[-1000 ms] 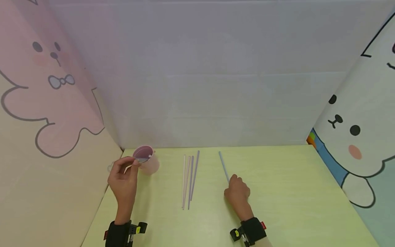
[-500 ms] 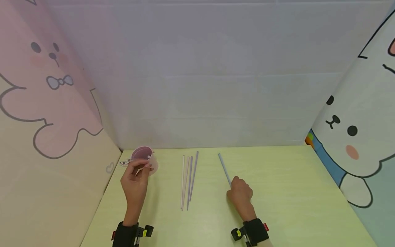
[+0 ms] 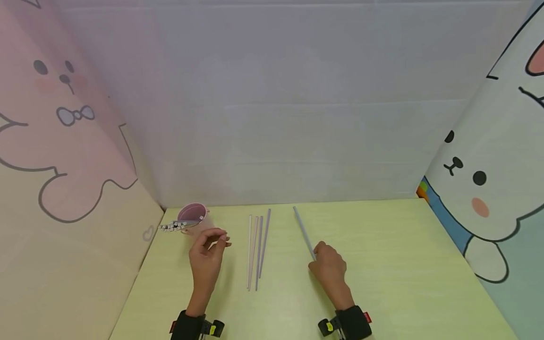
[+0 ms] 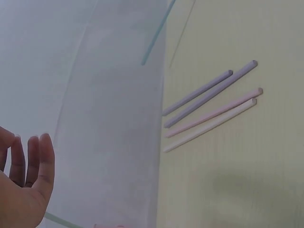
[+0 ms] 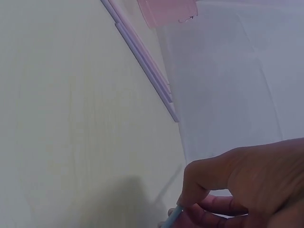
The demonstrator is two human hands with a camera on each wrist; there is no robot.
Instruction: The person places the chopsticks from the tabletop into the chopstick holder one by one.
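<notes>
My left hand point(image 3: 206, 264) hovers in front of the pink bucket point(image 3: 199, 230), fingers loosely bent, with nothing visible between thumb and fingertips. Across the bucket's mouth a greyish strip point(image 3: 190, 222) slants, ending at the left in a blocky black-and-white cluster point(image 3: 171, 226) too small to identify. Between the hands lie two purple sticks point(image 4: 209, 99), a pink stick point(image 4: 218, 111) and a white stick point(image 4: 211, 125), roughly parallel. Farther right, my right hand point(image 3: 329, 269) pinches a light-blue stick point(image 3: 302, 230) near its close end. That stick points away, raised above the table; its shadow falls beside it.
The pale yellow table point(image 3: 403, 264) ends at a whitish curtain-like back wall point(image 3: 297, 141). Side panels with cartoon animals point(image 3: 476, 189) border it left and right. Black camera straps point(image 3: 354, 321) circle both wrists.
My left hand has moved from the bucket's rim to the right and closer, uncovering the strip and the cluster. My right hand has barely shifted, still holding the light-blue stick.
</notes>
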